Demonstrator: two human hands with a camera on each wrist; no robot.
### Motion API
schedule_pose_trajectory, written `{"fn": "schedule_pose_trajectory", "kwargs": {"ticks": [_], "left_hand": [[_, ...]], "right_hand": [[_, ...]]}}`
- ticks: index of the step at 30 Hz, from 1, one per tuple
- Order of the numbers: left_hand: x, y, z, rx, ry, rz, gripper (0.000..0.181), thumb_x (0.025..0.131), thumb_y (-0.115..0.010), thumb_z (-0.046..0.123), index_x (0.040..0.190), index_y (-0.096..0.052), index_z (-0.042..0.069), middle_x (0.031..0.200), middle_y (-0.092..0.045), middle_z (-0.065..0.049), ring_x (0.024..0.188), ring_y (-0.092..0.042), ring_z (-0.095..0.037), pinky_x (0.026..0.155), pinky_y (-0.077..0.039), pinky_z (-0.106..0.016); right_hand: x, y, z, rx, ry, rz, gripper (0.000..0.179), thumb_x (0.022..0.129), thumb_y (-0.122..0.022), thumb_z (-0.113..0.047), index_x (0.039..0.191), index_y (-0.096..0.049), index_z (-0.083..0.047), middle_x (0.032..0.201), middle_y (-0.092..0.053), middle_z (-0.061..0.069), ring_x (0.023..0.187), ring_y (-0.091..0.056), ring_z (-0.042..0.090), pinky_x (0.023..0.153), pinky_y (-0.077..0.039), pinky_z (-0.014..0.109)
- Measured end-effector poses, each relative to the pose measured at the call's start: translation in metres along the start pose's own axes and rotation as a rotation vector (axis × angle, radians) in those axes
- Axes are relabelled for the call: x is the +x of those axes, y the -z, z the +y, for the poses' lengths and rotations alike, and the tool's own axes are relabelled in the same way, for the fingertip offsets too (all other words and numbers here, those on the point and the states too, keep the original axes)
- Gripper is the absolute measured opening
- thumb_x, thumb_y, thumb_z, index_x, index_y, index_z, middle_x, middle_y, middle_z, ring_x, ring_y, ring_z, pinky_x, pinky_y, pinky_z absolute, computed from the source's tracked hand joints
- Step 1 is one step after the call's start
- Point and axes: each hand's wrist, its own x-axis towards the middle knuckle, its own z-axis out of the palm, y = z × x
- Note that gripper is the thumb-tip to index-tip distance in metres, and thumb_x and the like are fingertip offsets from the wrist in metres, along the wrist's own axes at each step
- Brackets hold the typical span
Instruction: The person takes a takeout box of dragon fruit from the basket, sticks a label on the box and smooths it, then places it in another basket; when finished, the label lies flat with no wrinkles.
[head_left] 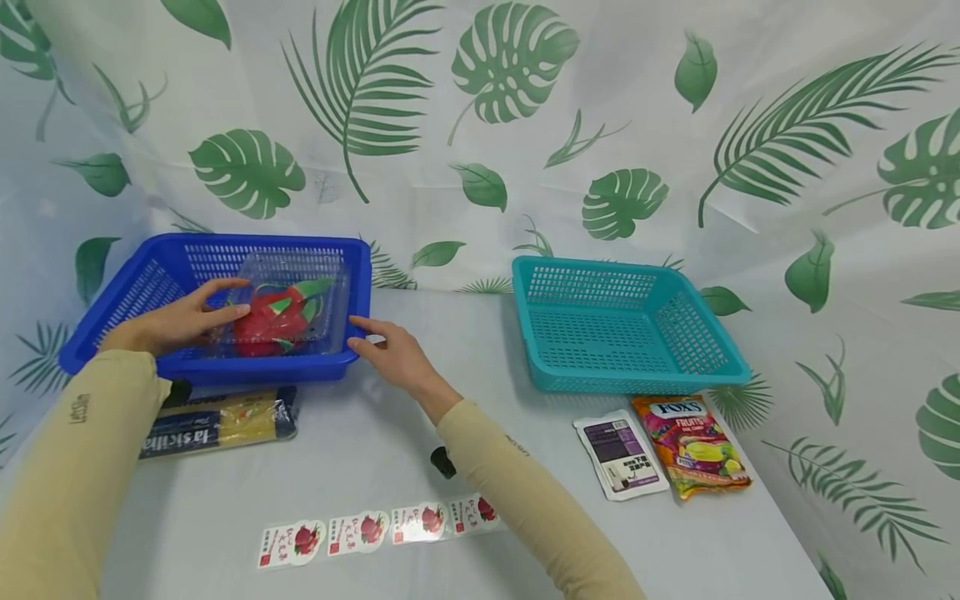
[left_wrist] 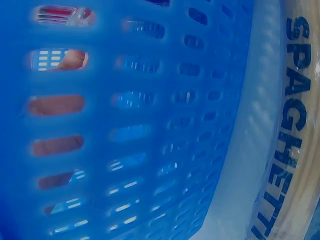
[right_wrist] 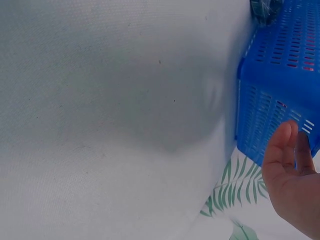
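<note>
A clear plastic box [head_left: 333, 287] holding red, green-tipped fruit [head_left: 270, 321] sits in the blue basket [head_left: 352, 267]. My left hand [head_left: 183, 317] reaches into this basket from the left, its thumb and forefinger extended and spread over the box's left end. Its other fingers are mostly hidden. At the basket's right rim is my right hand [head_left: 393, 354], with thumb and fingers apart and fingertips right at the rim. In the right wrist view, the right hand [right_wrist: 292, 175] shows beside the basket's slotted end wall [right_wrist: 260, 115].
Spaghetti packs [head_left: 247, 421] lie before the blue basket. A strip of fruit stickers [head_left: 360, 533] lies near the front, with a small black object [head_left: 442, 462] behind it. At right are a teal basket [head_left: 637, 379], a white-and-purple pouch [head_left: 622, 458] and a candy bag [head_left: 693, 450].
</note>
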Motion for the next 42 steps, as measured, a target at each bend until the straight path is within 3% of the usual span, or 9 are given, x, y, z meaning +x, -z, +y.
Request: {"fn": "schedule_pose_trajectory", "kwargs": {"ticks": [3, 9, 13, 25, 34, 42], "left_hand": [[0.002, 0.001, -0.001, -0.005, 0.007, 0.003, 0.078, 0.101, -0.046, 0.047, 0.156, 0.000, 0.015, 0.135, -0.030, -0.030, 0.105, -0.047, -0.038, 0.081, -0.051, -0.042], [0.005, 0.001, -0.001, 0.001, 0.007, 0.013, 0.078, 0.102, -0.048, 0.044, 0.156, -0.001, 0.011, 0.124, -0.040, -0.028, 0.097, -0.051, -0.031, 0.079, -0.051, -0.040], [0.004, -0.001, 0.000, -0.005, -0.002, 0.029, 0.077, 0.101, -0.049, 0.043, 0.155, -0.004, 0.011, 0.108, -0.046, -0.021, 0.089, -0.051, -0.028, 0.075, -0.051, -0.038], [0.001, -0.003, 0.001, -0.032, -0.033, 0.067, 0.074, 0.102, -0.050, 0.040, 0.155, -0.009, 0.010, 0.102, -0.048, -0.016, 0.084, -0.050, -0.024, 0.069, -0.052, -0.037], [-0.002, -0.001, -0.001, -0.074, -0.086, 0.105, 0.068, 0.101, -0.051, 0.040, 0.152, -0.015, 0.012, 0.082, -0.046, -0.010, 0.067, -0.050, -0.023, 0.060, -0.051, -0.038], [-0.007, 0.005, 0.014, -0.094, -0.120, 0.181, 0.067, 0.100, -0.051, 0.041, 0.154, -0.017, 0.019, 0.080, -0.049, -0.006, 0.066, -0.053, -0.023, 0.062, -0.051, -0.036]], "right_hand": [[0.000, 0.000, 0.000, 0.000, 0.004, 0.002, 0.047, 0.099, -0.057, -0.039, 0.144, -0.050, -0.028, 0.143, -0.051, -0.003, 0.107, -0.061, 0.013, 0.083, -0.052, 0.029], [-0.001, 0.001, -0.001, -0.001, 0.002, 0.001, 0.047, 0.099, -0.057, -0.039, 0.144, -0.050, -0.028, 0.144, -0.050, -0.002, 0.107, -0.061, 0.014, 0.083, -0.052, 0.029], [-0.001, 0.000, -0.001, -0.005, 0.000, 0.004, 0.047, 0.099, -0.057, -0.039, 0.144, -0.051, -0.029, 0.144, -0.051, -0.002, 0.107, -0.061, 0.014, 0.083, -0.052, 0.029], [-0.001, 0.000, -0.001, -0.007, -0.007, 0.006, 0.047, 0.098, -0.057, -0.040, 0.143, -0.051, -0.029, 0.143, -0.051, 0.000, 0.105, -0.062, 0.013, 0.081, -0.052, 0.028], [-0.003, 0.001, -0.004, -0.004, -0.012, 0.007, 0.046, 0.098, -0.058, -0.039, 0.143, -0.052, -0.029, 0.143, -0.051, 0.000, 0.104, -0.062, 0.012, 0.081, -0.051, 0.028], [-0.005, 0.002, -0.002, 0.033, 0.001, 0.004, 0.046, 0.099, -0.057, -0.038, 0.143, -0.051, -0.028, 0.141, -0.053, -0.001, 0.107, -0.062, 0.015, 0.083, -0.052, 0.029]]}}
